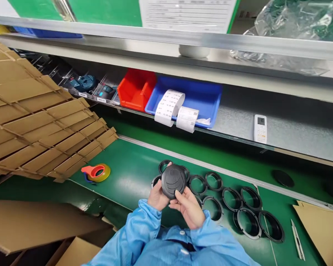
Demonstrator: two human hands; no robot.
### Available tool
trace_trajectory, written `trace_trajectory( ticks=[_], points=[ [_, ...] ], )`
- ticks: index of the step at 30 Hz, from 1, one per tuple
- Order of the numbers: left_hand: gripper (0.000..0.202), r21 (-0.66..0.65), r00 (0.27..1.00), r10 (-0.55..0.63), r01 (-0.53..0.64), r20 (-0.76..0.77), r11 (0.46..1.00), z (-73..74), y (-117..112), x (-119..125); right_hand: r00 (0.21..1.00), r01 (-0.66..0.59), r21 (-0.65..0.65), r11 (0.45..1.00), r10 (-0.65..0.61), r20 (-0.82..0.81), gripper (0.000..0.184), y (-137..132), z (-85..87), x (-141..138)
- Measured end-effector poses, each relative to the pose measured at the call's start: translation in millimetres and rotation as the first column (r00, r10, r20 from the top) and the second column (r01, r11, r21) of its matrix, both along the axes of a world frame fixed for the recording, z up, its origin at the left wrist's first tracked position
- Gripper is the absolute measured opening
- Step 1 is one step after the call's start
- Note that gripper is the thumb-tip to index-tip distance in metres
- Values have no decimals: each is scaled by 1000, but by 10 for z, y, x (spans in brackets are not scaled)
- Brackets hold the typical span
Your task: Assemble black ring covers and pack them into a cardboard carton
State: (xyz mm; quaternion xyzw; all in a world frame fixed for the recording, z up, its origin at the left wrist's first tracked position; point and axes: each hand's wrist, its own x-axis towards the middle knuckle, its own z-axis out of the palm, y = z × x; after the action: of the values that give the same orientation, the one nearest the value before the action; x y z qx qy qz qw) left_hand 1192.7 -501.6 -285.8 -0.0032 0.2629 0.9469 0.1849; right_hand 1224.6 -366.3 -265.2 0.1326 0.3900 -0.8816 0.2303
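A round black cap-like disc (173, 180) is held up in front of me over the green bench. My left hand (157, 197) grips its left edge with curled fingers. My right hand (189, 207) holds it from below and right, fingers wrapped on its rim. Both wrists wear light blue sleeves. Behind the disc, several black rings (232, 199) lie in two rows on the green mat (133, 170).
A stack of folded cardboard (36, 114) fills the left. A tape dispenser (96, 172) lies on the mat. A red bin (135, 88), a blue tray (202, 96) with label rolls (169, 107) and a white remote (260, 128) sit on the shelf. A cutter (297, 239) lies at right.
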Motion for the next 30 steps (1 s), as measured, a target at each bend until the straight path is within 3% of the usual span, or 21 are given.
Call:
trace_trajectory(
  ticks=[4, 8, 9, 11, 14, 19, 21, 23, 30],
  points=[
    [76, 127, 998, 10, -18, 66, 992, 114, -427, -2, 982, -173, 186, 967, 185, -48, 64, -441, -23, 106],
    [66, 207, 991, -2, -27, 137, 978, 191, -810, -7, 929, -300, 420, 857, 363, -77, 67, -617, -147, 92],
    [64, 219, 989, -6, -27, 149, 975, 207, -891, 0, 930, -244, 517, 820, 349, -114, 66, -612, -159, 76],
    [63, 229, 985, -29, -10, 168, 973, 242, -1019, 28, 923, 4, 706, 708, 269, -275, 57, -564, -135, 39],
    [61, 225, 973, -100, 52, 208, 973, 309, -1094, 108, 785, 365, 786, 499, 289, -548, 37, -478, 3, -10],
    [56, 169, 950, -120, 72, 290, 983, 450, -928, 273, 532, 538, 754, 376, 542, -650, 36, -410, 159, -112],
    [54, 131, 946, -104, 66, 307, 989, 511, -818, 322, 489, 565, 748, 349, 589, -644, 36, -366, 137, -168],
    [53, 77, 950, -78, 57, 303, 995, 569, -706, 349, 463, 566, 744, 355, 610, -643, 37, -296, 101, -220],
    [49, -25, 935, -27, 38, 353, 999, 705, -289, 329, 441, 489, 731, 476, 588, -678, 47, 73, 96, -307]
  ],
)
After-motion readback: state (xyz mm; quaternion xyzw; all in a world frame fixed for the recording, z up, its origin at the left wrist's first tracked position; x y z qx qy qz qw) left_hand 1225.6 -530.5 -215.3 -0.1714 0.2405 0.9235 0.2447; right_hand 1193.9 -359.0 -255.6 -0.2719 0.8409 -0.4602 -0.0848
